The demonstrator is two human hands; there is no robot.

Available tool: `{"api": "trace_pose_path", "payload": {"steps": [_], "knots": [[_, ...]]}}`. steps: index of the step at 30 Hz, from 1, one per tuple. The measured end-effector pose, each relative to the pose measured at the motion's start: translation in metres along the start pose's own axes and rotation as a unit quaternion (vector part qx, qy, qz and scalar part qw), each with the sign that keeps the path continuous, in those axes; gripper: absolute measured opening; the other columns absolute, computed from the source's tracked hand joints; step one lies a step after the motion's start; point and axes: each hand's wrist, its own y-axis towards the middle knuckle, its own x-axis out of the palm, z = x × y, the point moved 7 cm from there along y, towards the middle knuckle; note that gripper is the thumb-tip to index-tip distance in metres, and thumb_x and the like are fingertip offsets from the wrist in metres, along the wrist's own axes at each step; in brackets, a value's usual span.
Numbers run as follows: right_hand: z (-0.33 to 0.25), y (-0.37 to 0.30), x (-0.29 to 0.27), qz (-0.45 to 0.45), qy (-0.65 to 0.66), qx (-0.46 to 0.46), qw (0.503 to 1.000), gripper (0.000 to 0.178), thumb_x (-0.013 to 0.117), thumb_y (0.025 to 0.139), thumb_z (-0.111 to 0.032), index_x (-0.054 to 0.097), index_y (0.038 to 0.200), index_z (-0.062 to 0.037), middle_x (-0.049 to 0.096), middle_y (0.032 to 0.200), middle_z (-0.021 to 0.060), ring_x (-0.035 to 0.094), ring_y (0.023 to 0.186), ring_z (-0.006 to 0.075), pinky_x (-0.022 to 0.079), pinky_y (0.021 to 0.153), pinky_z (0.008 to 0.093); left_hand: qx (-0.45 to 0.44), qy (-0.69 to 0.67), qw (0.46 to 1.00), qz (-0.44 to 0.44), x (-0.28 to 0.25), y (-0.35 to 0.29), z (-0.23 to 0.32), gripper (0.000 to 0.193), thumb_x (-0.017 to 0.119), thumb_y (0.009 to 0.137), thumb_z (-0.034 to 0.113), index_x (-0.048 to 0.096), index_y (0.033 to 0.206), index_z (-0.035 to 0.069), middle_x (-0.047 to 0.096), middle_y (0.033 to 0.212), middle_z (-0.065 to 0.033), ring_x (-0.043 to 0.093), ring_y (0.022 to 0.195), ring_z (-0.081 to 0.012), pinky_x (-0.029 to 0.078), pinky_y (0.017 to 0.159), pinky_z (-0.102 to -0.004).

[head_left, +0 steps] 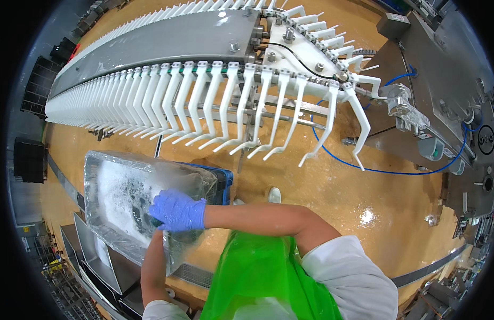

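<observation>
My right hand [177, 210], in a blue glove, reaches across to the left over a bin [92, 210] lined with clear plastic. Its fingers are curled closed, and a bit of something dark green [157, 221] shows beneath them; too little is visible to name it. My left hand is right beside it, mostly hidden under the right one, with the bare left forearm coming up from below. White foam [116, 197] floats on dark water in the bin.
A long conveyor with white hanging hooks [204, 101] runs above and beyond the bin. Blue hose [332, 156] loops toward steel machinery [444, 80] at right. Metal trays [116, 261] stand at lower left, near a floor drain grate [193, 275]. The tan floor [385, 197] looks wet.
</observation>
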Motion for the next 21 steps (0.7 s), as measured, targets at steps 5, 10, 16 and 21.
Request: {"api": "trace_pose_path", "payload": {"steps": [5, 10, 16, 21], "knots": [[0.04, 0.031, 0.051, 0.073, -0.043, 0.045, 0.995, 0.016, 0.065, 0.07, -0.022, 0.063, 0.073, -0.0064, 0.06, 0.07, 0.0142, 0.06, 0.067, 0.0318, 0.046, 0.061, 0.0452, 0.082, -0.002, 0.996, 0.022, -0.046, 0.046, 0.059, 0.048, 0.051, 0.086, 0.046, 0.063, 0.114, 0.008, 0.065, 0.109, -0.016, 0.065, 0.09, -0.0317, 0.052, 0.078, -0.0433], [0.029, 0.05, 0.063, -0.104, -0.041, 0.122, 0.986, 0.017, 0.063, 0.072, -0.022, 0.066, 0.073, -0.0056, 0.063, 0.069, 0.0166, 0.062, 0.068, 0.0345, 0.047, 0.063, 0.0466, 0.111, -0.048, 0.992, 0.04, -0.067, 0.085, 0.038, 0.048, 0.052, 0.086, 0.046, 0.063, 0.113, 0.008, 0.065, 0.108, -0.0159, 0.064, 0.09, -0.032, 0.052, 0.078, -0.0433], [0.018, 0.07, 0.062, -0.182, -0.022, 0.191, 0.964, 0.025, 0.062, 0.079, -0.033, 0.068, 0.08, -0.0083, 0.065, 0.076, 0.017, 0.062, 0.069, 0.0359, 0.048, 0.064, 0.0481, 0.119, -0.08, 0.987, 0.077, -0.104, 0.102, -0.034, 0.048, 0.052, 0.086, 0.046, 0.063, 0.113, 0.008, 0.065, 0.107, -0.0157, 0.064, 0.09, -0.0323, 0.051, 0.078, -0.0433], [0.023, 0.077, 0.074, -0.174, -0.103, 0.165, 0.966, 0.029, 0.064, 0.08, -0.037, 0.063, 0.071, -0.0093, 0.061, 0.067, 0.0138, 0.061, 0.064, 0.0338, 0.045, 0.057, 0.0458, 0.104, -0.11, 0.984, 0.093, -0.123, 0.089, -0.059, 0.048, 0.053, 0.086, 0.046, 0.064, 0.112, 0.007, 0.065, 0.106, -0.0156, 0.064, 0.089, -0.0325, 0.051, 0.078, -0.0433]]}}
